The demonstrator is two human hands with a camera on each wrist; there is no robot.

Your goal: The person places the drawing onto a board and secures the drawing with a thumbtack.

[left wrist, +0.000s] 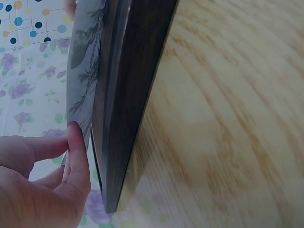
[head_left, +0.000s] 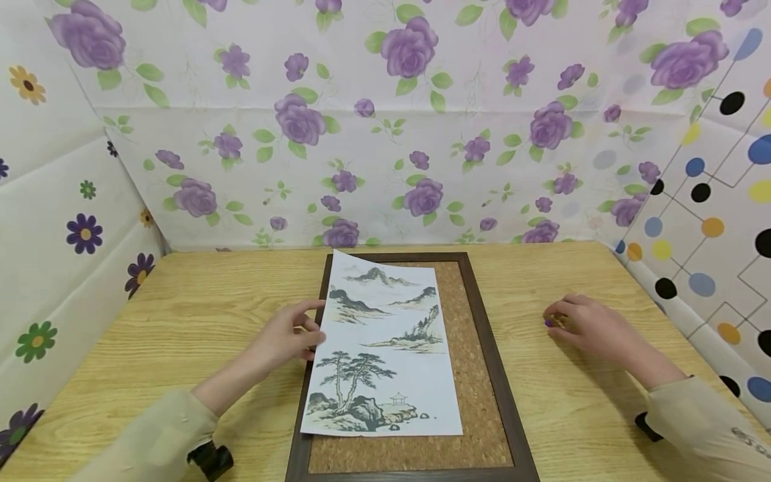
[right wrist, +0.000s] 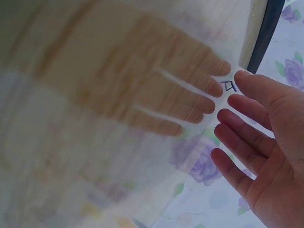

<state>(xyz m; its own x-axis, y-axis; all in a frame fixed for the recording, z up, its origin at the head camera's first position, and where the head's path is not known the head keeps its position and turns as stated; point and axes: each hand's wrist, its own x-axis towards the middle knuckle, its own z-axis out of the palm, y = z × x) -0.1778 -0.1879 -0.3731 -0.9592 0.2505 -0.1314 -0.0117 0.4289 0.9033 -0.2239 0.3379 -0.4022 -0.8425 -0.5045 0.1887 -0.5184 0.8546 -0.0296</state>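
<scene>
Left hand: pinching the landscape print's left edge
Landscape print: lying over the corkboard, long axis running front to back
Right hand: holding thumb and forefinger parted, small purple item lying between their tips

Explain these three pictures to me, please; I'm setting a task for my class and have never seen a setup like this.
There is no machine here, only a person's two bare hands. The wide picture is taken from the person's head, looking forward and down; the other two come from the left and right wrists, each watching its own hand. On the wooden table lies a dark-framed cork board, with a sheet of paper showing a landscape over it. The left hand pinches the sheet's left edge. The right hand, thumb and fingers apart, is at a small purple item, which is too small to name for certain.
</scene>
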